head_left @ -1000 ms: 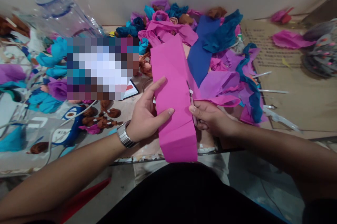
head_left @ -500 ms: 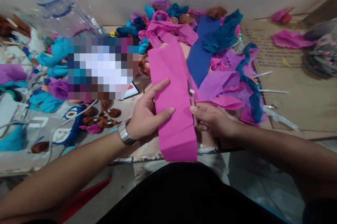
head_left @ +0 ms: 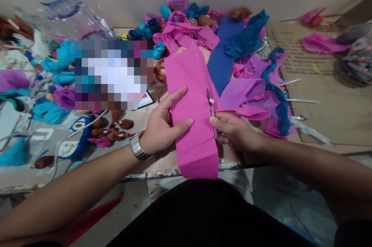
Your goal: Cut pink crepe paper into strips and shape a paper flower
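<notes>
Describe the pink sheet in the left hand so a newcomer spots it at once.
At the table, find the metal wristband, then the left hand just beyond. Its thumb and forefinger lie on the long pink sheet. Unlike the crumpled pink paper beyond it, this one is mostly flat and smooth.

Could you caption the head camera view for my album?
Left hand on a pink sheet, right hand holding a slim tool at its edge, near crumpled teal paper.

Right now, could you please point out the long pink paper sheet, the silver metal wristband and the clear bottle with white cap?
Long pink paper sheet (head_left: 197, 107): head view, middle of its face.
Silver metal wristband (head_left: 137, 147): head view, its outer side.
Clear bottle with white cap (head_left: 76, 18): head view, the transparent body.
</notes>
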The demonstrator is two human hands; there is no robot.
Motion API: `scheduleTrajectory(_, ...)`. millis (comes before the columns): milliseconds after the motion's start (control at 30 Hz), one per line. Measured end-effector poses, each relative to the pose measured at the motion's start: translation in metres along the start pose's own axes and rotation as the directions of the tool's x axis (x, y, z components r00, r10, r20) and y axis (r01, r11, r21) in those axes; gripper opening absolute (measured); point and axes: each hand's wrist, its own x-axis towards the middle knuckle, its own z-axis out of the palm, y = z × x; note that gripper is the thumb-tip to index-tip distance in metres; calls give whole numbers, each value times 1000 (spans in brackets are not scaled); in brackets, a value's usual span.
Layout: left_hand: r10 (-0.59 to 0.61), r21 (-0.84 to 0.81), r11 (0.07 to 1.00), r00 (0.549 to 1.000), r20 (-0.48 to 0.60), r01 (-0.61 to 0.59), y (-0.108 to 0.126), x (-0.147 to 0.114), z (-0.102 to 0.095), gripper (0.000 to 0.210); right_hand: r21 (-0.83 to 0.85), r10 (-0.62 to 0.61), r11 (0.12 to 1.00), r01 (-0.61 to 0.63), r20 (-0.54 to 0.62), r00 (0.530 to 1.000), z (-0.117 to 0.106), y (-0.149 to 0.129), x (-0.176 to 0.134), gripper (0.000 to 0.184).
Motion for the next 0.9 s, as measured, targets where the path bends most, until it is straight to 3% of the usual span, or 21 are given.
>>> scheduleTrajectory(533, -5, 49, 999, 1000, -7, 5, 3, 0, -1, 80, 21, 17, 1000, -16, -43, 999, 4, -2, -2, 48)
scheduleTrajectory(900, 46, 174, 983, 998, 30, -51, 8, 5, -13, 75, -11, 16, 1000, -16, 19, 1000, 1, -2, 0, 47)
